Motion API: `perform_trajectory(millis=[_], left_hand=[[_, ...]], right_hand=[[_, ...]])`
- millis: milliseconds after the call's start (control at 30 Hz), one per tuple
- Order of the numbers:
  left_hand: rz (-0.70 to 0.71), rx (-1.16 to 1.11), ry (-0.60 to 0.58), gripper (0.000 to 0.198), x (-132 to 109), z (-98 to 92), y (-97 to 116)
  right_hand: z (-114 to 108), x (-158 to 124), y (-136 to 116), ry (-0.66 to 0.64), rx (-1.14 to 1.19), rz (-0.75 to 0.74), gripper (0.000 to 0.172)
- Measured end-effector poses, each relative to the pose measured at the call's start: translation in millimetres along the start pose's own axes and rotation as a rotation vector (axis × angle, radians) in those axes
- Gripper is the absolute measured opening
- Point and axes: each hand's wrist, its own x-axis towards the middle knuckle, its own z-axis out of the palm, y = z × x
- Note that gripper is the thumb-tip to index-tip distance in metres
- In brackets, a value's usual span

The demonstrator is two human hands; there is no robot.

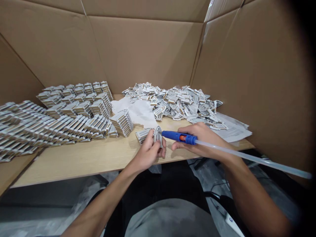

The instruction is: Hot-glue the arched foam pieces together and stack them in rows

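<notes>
My left hand (149, 152) is closed round a small grey-and-white shield-shaped badge piece (158, 134), held upright just above the front edge of the wooden table (86, 158). My right hand (199, 140) grips a blue glue gun (179, 136) whose nozzle touches the badge. A long clear glue stick (251, 159) trails from the gun to the right. A short stack of the same pieces (143, 134) lies just behind my left hand.
Rows of stacked pieces (56, 121) fill the table's left side. A loose heap of pieces (177, 102) lies at the back right on white paper (140, 112). Cardboard walls (148, 49) enclose the table. Cables (217, 187) lie on the floor.
</notes>
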Motion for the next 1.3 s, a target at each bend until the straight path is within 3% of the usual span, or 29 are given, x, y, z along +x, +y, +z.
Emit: perform_trajectory(millis=[300, 600, 767, 900, 1033, 1300], left_hand=[[0.041, 0.116, -0.018, 0.022, -1, -1.9, -1], [0.056, 0.154, -0.038, 0.017, -1, -1.3, 0], [0.046, 0.120, -0.035, 0.026, -1, -0.3, 1], [0.019, 0.091, -0.060, 0.038, -3, 1.4, 3], [0.039, 0.088, -0.091, 0.034, -3, 2.0, 1], [-0.014, 0.076, 0.005, 0.040, -1, 6.1, 5]], right_hand=[[-1, -7, -14, -0.039, -0.185, 0.045, 0.031], [-1, -8, -17, -0.048, -0.160, 0.062, 0.035], [0, -9, -11, -0.027, -0.130, 0.053, 0.042], [-11, -14, -10, -0.009, -0.057, 0.000, 0.051], [-27, -22, -11, 0.017, -0.007, -0.014, 0.057], [-40, -29, -6, -0.060, 0.070, 0.052, 0.055]])
